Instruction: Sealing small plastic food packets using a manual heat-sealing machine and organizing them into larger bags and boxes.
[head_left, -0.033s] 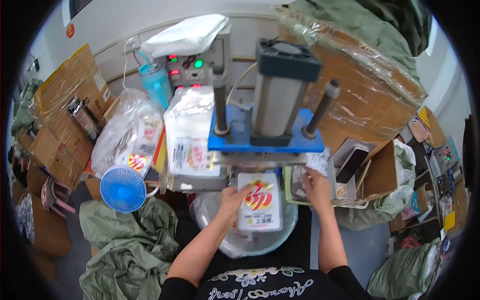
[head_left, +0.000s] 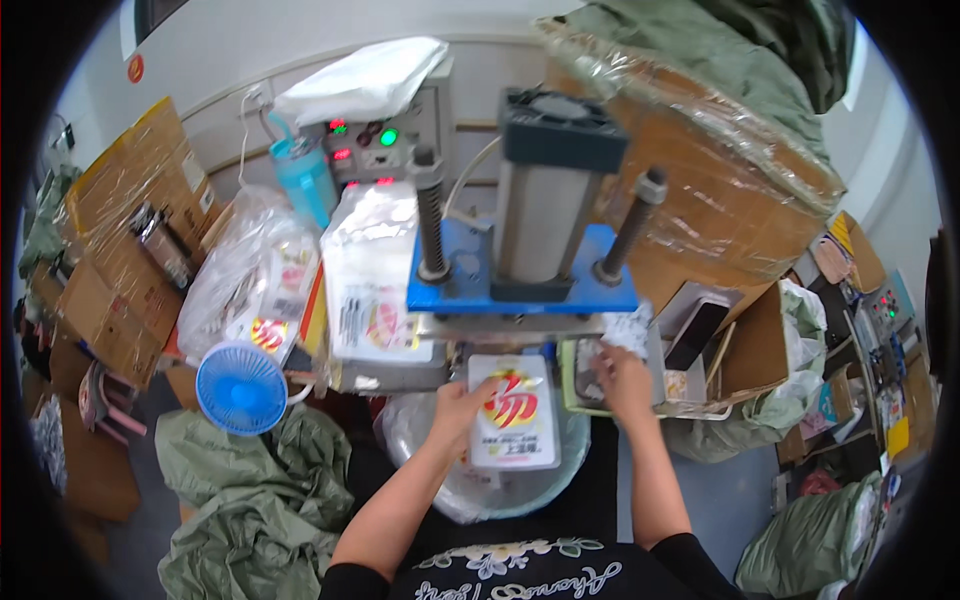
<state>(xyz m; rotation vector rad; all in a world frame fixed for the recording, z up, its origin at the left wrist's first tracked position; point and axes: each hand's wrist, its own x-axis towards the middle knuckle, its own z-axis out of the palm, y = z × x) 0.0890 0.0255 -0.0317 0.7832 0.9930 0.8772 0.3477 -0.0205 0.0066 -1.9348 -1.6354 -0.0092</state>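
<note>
My left hand (head_left: 459, 412) is closed on the left edge of a flat white pouch (head_left: 513, 420) with red and yellow print. The pouch is held over a round bin (head_left: 567, 475) lined with clear plastic, in front of a press with a blue plate (head_left: 470, 281). My right hand (head_left: 627, 382) reaches into a green-rimmed tray (head_left: 568, 375) holding pale grey pieces. Its fingers are bent together over them; what they pinch, if anything, is too small to make out.
A stack of white pouches (head_left: 375, 300) lies left of the press, near a blue fan (head_left: 241, 388) and a turquoise cup (head_left: 306, 185). A dark phone (head_left: 698, 335) rests right of the tray. Large cardboard boxes (head_left: 690, 200) stand behind. Green sacking (head_left: 255, 500) lies at lower left.
The whole view has shifted slightly, so the press and bench sit a little lower and further left. Both hands keep nearly the same places, the pouch still in my left hand.
</note>
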